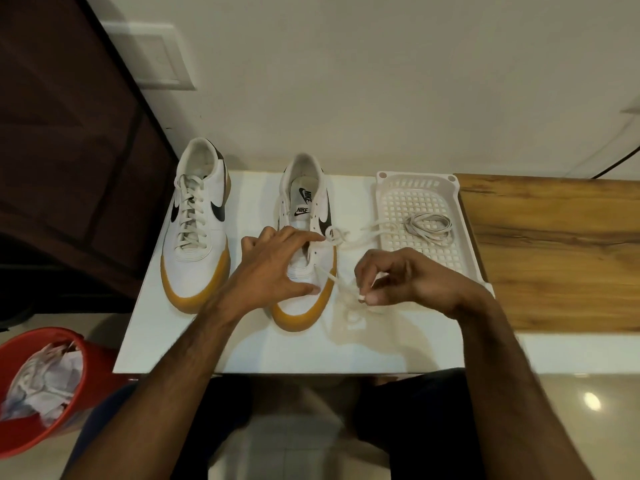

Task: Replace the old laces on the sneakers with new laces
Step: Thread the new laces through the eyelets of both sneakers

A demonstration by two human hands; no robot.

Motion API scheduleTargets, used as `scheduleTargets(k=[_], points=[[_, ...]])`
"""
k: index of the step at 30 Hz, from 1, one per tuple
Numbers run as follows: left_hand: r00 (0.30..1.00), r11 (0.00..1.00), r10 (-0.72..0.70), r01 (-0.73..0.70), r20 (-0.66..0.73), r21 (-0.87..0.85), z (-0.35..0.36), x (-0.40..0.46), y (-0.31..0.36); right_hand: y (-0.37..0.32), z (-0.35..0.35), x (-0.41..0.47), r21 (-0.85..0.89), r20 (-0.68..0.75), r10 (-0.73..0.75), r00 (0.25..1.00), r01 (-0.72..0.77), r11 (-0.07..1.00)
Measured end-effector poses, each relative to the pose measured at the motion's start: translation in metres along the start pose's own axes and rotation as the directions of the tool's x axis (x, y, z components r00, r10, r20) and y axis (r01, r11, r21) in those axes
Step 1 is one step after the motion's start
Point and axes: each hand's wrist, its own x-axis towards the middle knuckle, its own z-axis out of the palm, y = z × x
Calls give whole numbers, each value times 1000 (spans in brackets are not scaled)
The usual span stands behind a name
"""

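White surface (pixel 249 348) carries: laced sneaker (pixel 197 233) far left; unlaced sneaker (pixel 311 271) centre; loose lace (pixel 349 306) just right of it; perforated tray (pixel 464 216) far right, beside wooden surface (pixel 554 254).

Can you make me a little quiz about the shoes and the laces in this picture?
1. True or false: the left sneaker is fully laced.
2. Where does the coiled lace lie?
A. in the red bucket
B. in the white basket
C. inside a shoe
3. Fill in the missing word: the right hand pinches the tip of a ____ that runs to the right sneaker, while the left hand rests on that shoe.

Key: 1 true; 2 B; 3 lace.
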Motion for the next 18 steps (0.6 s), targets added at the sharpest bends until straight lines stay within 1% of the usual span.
scheduleTargets(k=[2, 4, 5, 6, 7, 8, 9, 10, 11, 12, 14, 17, 18], points=[[1000, 1000, -13, 13, 6, -5, 0, 1, -1, 0, 2, 2, 169, -96, -107, 990, 122, 978], [1000, 1000, -15, 15, 12, -5, 1, 1, -1, -1, 10, 17, 375, -140, -156, 978, 199, 906], [1000, 1000, -11, 11, 12, 2, 1, 1, -1, -2, 16, 25, 454, -166, -129, 978, 192, 870], [1000, 1000, -6, 6, 9, 8, 2, 1, -1, -2, 21, 33, 491, -201, -71, 977, 163, 856], [1000, 1000, -4, 4, 8, 9, 2, 1, -1, 0, 27, 41, 459, -257, 7, 966, 116, 881], [1000, 1000, -5, 5, 8, 3, 2, 0, -2, 3, 32, 46, 331, -335, 73, 939, 45, 943], [1000, 1000, -7, 7, 7, -2, 2, 1, -2, 7, 35, 50, 110, -404, 99, 910, -60, 992], [1000, 1000, -9, 9, 6, -8, 3, 1, -2, 10, 39, 53, -102, -435, 104, 894, -164, 981], [1000, 1000, -10, 10, 3, -11, 2, 1, -2, 14, 42, 55, -241, -432, 111, 895, -233, 942], [1000, 1000, -12, 12, 3, -16, 3, 1, -2, 16, 45, 56, -299, -413, 122, 902, -261, 918], [1000, 999, -23, 23, 0, -32, 4, 1, 0, 19, 53, 61, -325, -419, 120, 900, -272, 906], [999, 997, -53, 53, 2, -64, 3, 1, 1, 25, 59, 71, -491, -479, 31, 877, -297, 819], [998, 995, -63, 63, 1, -77, 3, 1, 1, 24, 57, 71, -512, -461, 7, 888, -272, 815]])
